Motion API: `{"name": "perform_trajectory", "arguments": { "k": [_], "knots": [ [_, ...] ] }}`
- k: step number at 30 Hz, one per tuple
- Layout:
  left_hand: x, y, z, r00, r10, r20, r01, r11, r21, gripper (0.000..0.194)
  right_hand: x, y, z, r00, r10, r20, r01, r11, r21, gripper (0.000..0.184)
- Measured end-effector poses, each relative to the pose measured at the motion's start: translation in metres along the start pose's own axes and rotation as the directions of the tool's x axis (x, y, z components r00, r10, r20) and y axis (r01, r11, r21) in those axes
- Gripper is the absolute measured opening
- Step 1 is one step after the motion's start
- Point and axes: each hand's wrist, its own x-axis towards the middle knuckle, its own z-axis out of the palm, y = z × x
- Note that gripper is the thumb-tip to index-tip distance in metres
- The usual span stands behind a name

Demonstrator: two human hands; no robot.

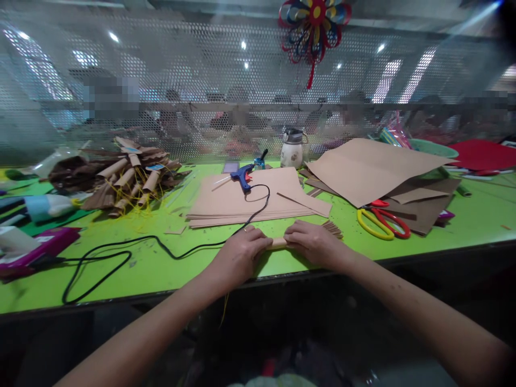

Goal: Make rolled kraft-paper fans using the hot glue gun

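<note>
A rolled brown paper tube (pixel 278 244) lies near the table's front edge, gripped at both ends. My left hand (pixel 242 252) has its fingers closed over the left end, and my right hand (pixel 312 243) is closed over the right end. Beyond my right hand a fringed brown paper end (pixel 332 230) sticks out; my fingers hide whether it joins the tube. A thin yellow string (pixel 224 309) hangs below my left hand over the edge. Just behind the hands lies a stack of brown paper sheets (pixel 226 207), with a blue glue gun (pixel 243 178) on top.
Scissors (pixel 382 223) with yellow and red handles and large brown sheets (pixel 374 166) lie to the right. At the left sit several finished-looking paper bundles (pixel 133 177) with yellow strings. A black cord (pixel 157 237) crosses the green table (pixel 161 279). A white flask (pixel 292 150) stands behind.
</note>
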Motion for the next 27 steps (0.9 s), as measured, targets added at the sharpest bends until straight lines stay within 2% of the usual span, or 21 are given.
{"name": "perform_trajectory", "arguments": {
  "k": [5,11,17,22,27],
  "knots": [
    [-0.004,0.001,0.003,1.0,0.024,0.002,-0.024,0.998,0.051,0.025,-0.002,-0.001,0.002,0.999,-0.03,-0.022,0.029,0.999,-0.034,0.017],
    [-0.004,-0.001,0.006,0.998,-0.035,-0.05,0.032,0.999,-0.043,0.024,-0.002,0.0,0.002,0.999,-0.04,-0.017,0.039,0.998,-0.057,0.017],
    [-0.006,0.0,0.01,0.996,-0.068,-0.064,0.065,0.997,-0.052,0.026,-0.002,-0.001,0.003,0.999,-0.034,-0.018,0.033,0.998,-0.062,0.019],
    [-0.006,0.005,0.006,0.992,-0.106,-0.065,0.102,0.993,-0.063,0.027,-0.002,-0.005,0.004,0.998,-0.01,-0.054,0.009,1.0,-0.021,0.02],
    [-0.006,0.007,-0.002,0.989,-0.145,-0.04,0.138,0.979,-0.149,0.025,-0.002,-0.006,0.009,0.995,-0.011,-0.103,0.01,1.0,-0.007,0.016]
  ]
}}
